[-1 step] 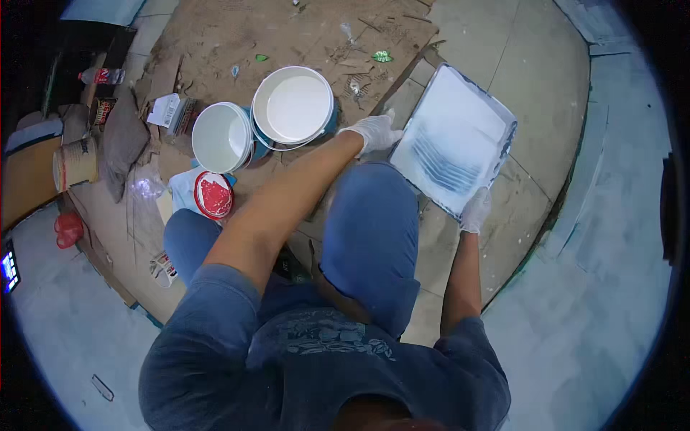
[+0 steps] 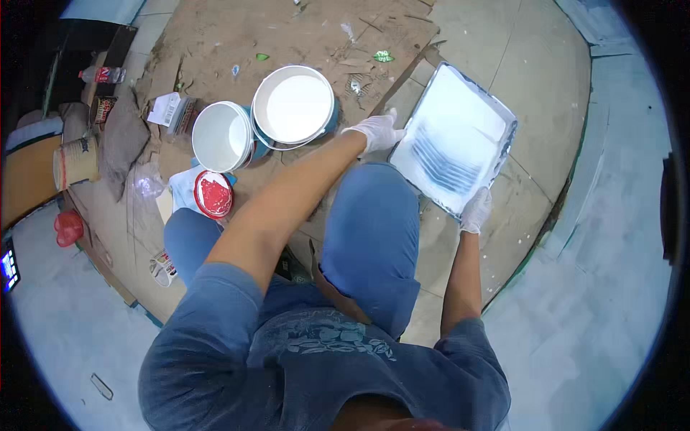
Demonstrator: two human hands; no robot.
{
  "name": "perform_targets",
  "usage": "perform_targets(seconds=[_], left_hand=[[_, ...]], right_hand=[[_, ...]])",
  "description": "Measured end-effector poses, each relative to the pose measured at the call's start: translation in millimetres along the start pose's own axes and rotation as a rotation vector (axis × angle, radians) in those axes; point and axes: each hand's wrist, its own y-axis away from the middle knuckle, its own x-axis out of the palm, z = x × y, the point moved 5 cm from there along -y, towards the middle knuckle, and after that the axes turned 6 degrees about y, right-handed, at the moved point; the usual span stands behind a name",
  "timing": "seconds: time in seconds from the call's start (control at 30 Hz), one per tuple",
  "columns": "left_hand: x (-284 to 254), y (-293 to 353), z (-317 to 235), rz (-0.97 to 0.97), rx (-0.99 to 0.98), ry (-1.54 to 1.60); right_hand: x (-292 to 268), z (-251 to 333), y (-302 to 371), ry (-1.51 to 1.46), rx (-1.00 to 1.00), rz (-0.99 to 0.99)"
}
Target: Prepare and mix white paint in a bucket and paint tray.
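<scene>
Paint tray (image 2: 445, 167): sat right of the white-filled bucket (image 2: 333, 121); gripped by left hand (image 2: 376, 134) bucket-side, right hand (image 2: 475, 210) farther off; looked stiff, probably kinda slick; seemed best held by opposite edges.

Paint tray (image 2: 440, 159) right of two adjacent buckets (image 2: 210, 140)

The rectangular paint tray (image 2: 454, 136), partly ridged, white-coated, is angled across the floor tiles (image 2: 543, 79).
</scene>
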Motion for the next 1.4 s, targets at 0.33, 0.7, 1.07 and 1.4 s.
perform_targets(seconds=[0.33, 0.7, 1.07, 1.4], left_hand=[[-12, -4, -16, -0.178, 0.196, 0.145], [-60, 39, -39, -0.499, 0.343, 0.199], [-116, 164, -63, -0.723, 0.392, 0.331], [-105, 278, -29, -0.909, 0.415, 0.424]], right_hand=[[9, 44, -15, -0.354, -0.009, 0.073], [-9, 135, -46, -0.218, -0.183, 0.158], [-27, 255, -20, -0.336, -0.266, 0.353], [-31, 300, 51, -0.337, -0.315, 0.478]])
